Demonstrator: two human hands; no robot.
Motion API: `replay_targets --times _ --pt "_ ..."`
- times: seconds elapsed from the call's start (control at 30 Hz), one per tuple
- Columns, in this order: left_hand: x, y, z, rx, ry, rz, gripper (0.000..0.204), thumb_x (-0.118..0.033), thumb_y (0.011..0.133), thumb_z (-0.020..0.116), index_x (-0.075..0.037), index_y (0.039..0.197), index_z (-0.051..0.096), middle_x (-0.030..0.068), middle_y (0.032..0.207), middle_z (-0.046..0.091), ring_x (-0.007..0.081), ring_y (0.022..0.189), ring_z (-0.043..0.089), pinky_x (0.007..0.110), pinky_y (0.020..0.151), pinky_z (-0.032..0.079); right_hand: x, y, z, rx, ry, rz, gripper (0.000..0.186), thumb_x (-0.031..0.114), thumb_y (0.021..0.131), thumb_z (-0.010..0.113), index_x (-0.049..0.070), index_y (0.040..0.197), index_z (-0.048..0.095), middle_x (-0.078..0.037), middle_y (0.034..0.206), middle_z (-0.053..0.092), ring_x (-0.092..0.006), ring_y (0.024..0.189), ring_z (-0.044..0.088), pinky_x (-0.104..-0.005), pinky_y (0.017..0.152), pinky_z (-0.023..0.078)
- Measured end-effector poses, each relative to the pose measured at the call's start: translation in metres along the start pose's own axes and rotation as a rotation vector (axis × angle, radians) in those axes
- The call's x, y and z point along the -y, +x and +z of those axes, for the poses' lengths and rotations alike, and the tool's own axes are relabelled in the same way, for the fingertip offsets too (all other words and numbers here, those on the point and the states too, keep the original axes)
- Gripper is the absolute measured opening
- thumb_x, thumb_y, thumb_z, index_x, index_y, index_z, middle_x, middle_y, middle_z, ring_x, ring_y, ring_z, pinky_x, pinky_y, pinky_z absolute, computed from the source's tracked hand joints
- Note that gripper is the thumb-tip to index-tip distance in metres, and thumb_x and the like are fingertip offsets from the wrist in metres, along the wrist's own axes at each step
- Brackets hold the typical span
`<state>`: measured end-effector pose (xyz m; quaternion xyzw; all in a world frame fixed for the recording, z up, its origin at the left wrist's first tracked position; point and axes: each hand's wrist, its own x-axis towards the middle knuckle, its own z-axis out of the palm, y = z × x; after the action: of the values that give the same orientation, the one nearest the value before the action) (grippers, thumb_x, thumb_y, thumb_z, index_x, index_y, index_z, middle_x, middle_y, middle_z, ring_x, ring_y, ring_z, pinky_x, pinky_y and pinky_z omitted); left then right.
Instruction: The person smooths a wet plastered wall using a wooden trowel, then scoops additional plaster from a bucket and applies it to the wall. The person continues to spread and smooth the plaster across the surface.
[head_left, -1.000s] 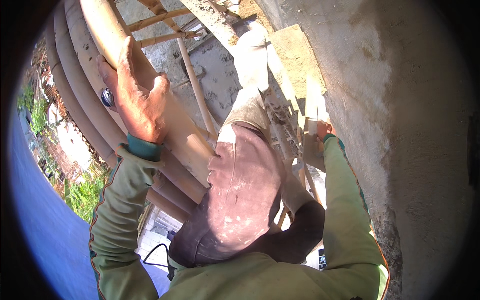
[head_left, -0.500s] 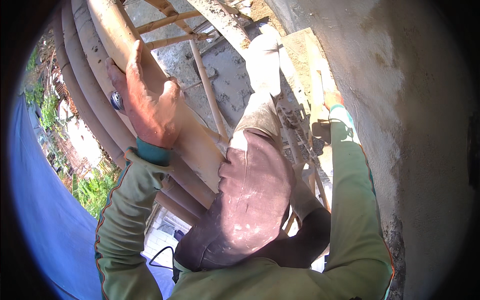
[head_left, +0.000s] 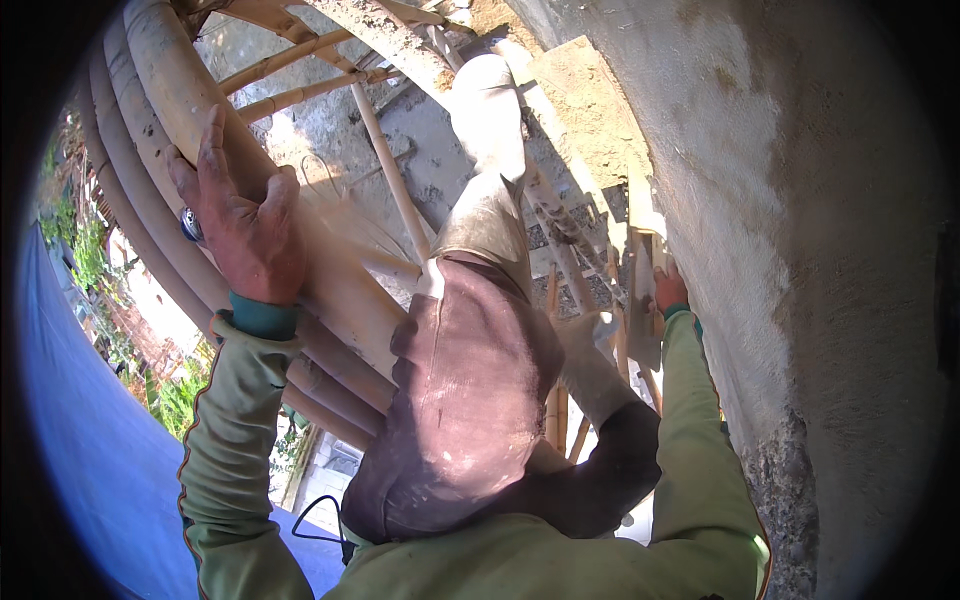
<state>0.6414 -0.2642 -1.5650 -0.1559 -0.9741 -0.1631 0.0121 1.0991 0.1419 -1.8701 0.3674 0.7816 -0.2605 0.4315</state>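
My left hand lies on a thick bamboo pole at the left, fingers stretched out and apart. Something round and dark with a pale pattern shows beside its edge. Down by the wall, my right hand is partly curled against a narrow grey-brown flat piece; its grip is mostly hidden, and I cannot make out what it holds. Ahead of that hand, a flat board coated in sandy material lies against the plastered wall.
Several more bamboo poles run alongside at the left. Thinner bamboo pieces cross below over grey ground. My leg stretches forward, its light-covered foot near the board. A blue sheet hangs at the far left.
My right hand has drawn back toward me along the wall, away from the board. The view has shifted; my left hand stays on the bamboo pole.
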Motion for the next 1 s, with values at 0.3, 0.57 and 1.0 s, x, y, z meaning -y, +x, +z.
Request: replay_targets --times 0.3,0.57,1.0 --pt "-0.012 0.007 0.003 0.017 -0.038 -0.020 0.068 -0.004 0.084 0.067 -0.003 0.150 0.048 0.0282 0.153 0.040 0.0373 0.147 0.035 0.043 0.119 0.033 0.266 0.126 -0.090 -0.099 -0.164 -0.062 0.043 0.024 0.096 0.055 0.012 0.137 0.060 -0.024 0.125 0.069 -0.0417 0.116 0.067 -0.0529 0.098 0.053" --pt "-0.009 0.003 -0.001 -0.012 -0.035 -0.050 0.069 -0.004 0.083 0.067 -0.003 0.149 0.050 0.0258 0.146 0.050 0.0401 0.144 0.038 0.045 0.120 0.033 0.230 0.097 -0.031 0.070 -0.312 0.030 0.044 0.023 0.095 0.057 0.012 0.137 0.061 -0.022 0.123 0.071 -0.0396 0.114 0.069 -0.0529 0.093 0.056" --pt "0.002 0.009 0.003 -0.014 -0.041 -0.002 0.075 -0.008 0.078 0.068 -0.009 0.151 0.049 0.0213 0.153 0.047 0.0463 0.151 0.028 0.049 0.123 0.027 0.087 0.088 0.042 0.150 -0.772 -0.239 0.033 0.024 0.089 0.063 0.011 0.116 0.077 -0.020 0.124 0.071 -0.0412 0.107 0.072 -0.0572 0.083 0.059"
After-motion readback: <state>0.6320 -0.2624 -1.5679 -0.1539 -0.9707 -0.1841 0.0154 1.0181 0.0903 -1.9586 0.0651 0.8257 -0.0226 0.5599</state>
